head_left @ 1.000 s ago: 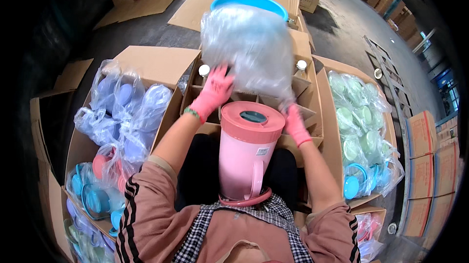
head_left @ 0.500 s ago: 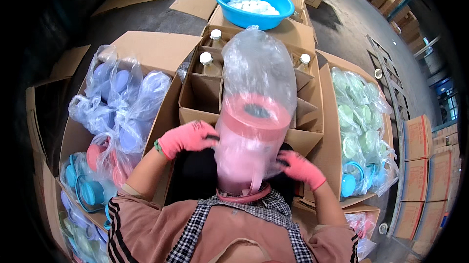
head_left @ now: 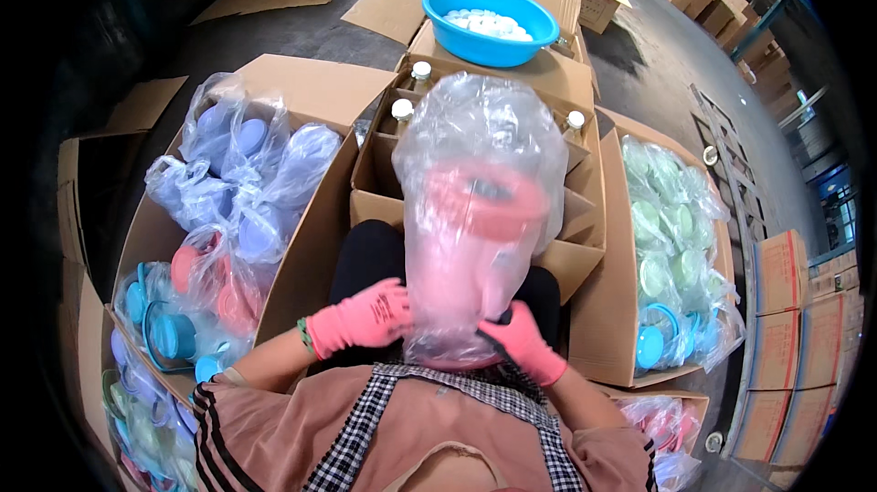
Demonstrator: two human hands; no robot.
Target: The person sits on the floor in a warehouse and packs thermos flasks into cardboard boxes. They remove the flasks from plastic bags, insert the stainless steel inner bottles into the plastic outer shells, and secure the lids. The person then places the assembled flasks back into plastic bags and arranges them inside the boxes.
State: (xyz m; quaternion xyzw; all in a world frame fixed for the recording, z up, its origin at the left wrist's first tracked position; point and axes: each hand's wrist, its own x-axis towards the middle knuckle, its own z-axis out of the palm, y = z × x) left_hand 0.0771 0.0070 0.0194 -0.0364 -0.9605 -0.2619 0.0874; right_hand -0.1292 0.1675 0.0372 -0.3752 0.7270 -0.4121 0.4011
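In front of my lap stands a pink plastic jug (head_left: 461, 277) with a darker pink band round its upper part, inside a clear plastic bag (head_left: 484, 113). The bag puffs up above the jug and now reaches down near its base. My left hand (head_left: 370, 314), in a pink glove, is closed at the jug's lower left side, its fingertips partly hidden against the bag. On the lower right, my right hand (head_left: 525, 341), gloved alike with dark fingertips, pinches the bag low against the jug.
Behind the jug is a divided carton (head_left: 585, 190) with white-capped bottles (head_left: 402, 112). A blue basin (head_left: 493, 49) of white caps sits beyond. Cartons of bagged purple (head_left: 260, 232), pink and blue pieces stand left; one of bagged green pieces (head_left: 676, 218) stands right. Stacked boxes (head_left: 776, 328) are far right.
The bag has come further down over the jug. Both hands have moved lower toward the jug's base, and the right has come inward. The jug leans slightly differently.
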